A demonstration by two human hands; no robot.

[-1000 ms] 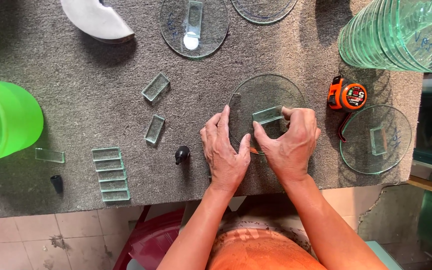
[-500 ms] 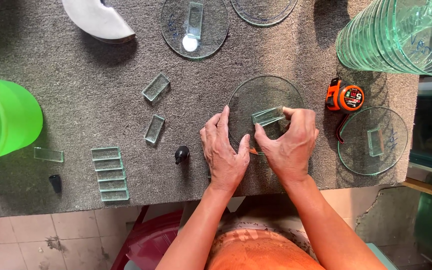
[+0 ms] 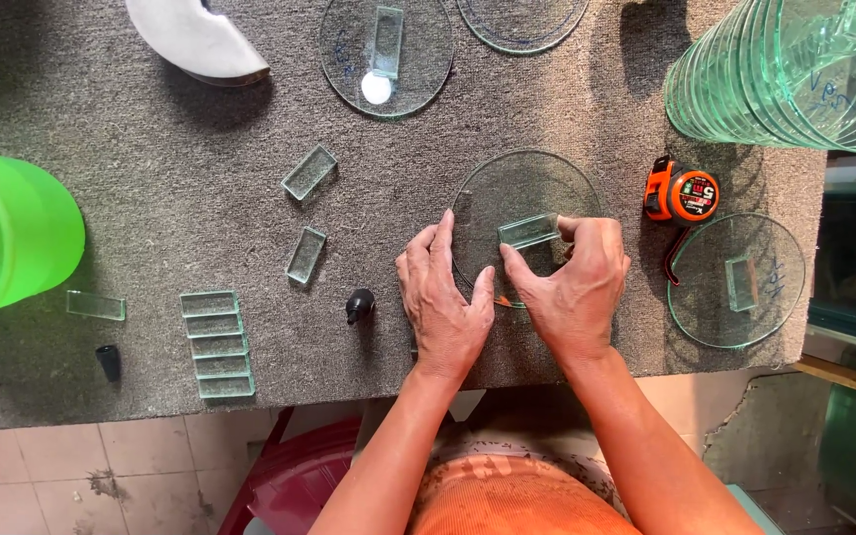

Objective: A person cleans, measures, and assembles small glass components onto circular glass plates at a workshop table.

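A round clear glass disc (image 3: 522, 188) lies on the grey felt-covered table (image 3: 151, 218) in front of me. A small rectangular glass strip (image 3: 529, 230) rests on the disc near its middle. My right hand (image 3: 572, 287) pinches that strip between thumb and fingers. My left hand (image 3: 443, 297) lies flat with spread fingers on the disc's left edge and the felt beside it.
Loose glass strips (image 3: 309, 172) (image 3: 305, 255) lie left of the disc, and a row of several strips (image 3: 216, 342) nearer the front edge. An orange tape measure (image 3: 681, 193), other discs (image 3: 735, 279) (image 3: 384, 54), a stack of discs (image 3: 795, 69), a green bucket (image 3: 7, 238) and a black cap (image 3: 359, 305) surround them.
The strip and my right hand's fingers have shifted slightly on the disc; my left hand stays pressed in place.
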